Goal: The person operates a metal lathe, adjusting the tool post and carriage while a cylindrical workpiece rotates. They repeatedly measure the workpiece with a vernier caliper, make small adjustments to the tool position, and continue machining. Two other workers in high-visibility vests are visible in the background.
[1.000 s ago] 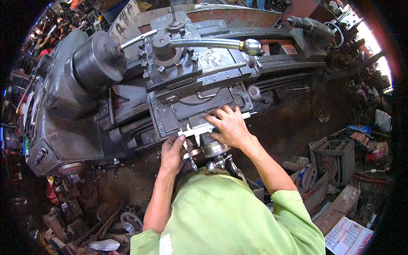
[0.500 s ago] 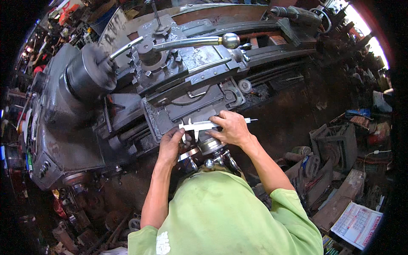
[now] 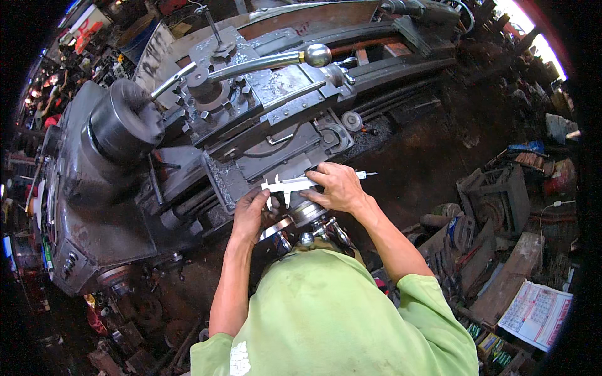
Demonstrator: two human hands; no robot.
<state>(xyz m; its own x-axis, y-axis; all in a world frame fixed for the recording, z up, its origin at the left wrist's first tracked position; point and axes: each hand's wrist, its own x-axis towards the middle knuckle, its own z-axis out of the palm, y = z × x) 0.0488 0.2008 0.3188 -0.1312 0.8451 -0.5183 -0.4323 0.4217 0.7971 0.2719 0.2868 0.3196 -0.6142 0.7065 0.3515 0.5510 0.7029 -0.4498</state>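
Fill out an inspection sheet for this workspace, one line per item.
Surface: lathe carriage, strewn with metal chips toward its left edge.
Job's things: white caliper, held above the front of the carriage, jaws apart; nothing seen between them.
Left hand: at the caliper's jaw end; its exact hold is partly hidden.
Right hand: grips the caliper farther along its beam.
Clutter: wooden board and printed sheet at lower right, among scrap.
Cables: white cable at far right, apart from both hands.
Surroundings: lathe chuck at left; ball-ended lever above the carriage; dim workshop beyond.
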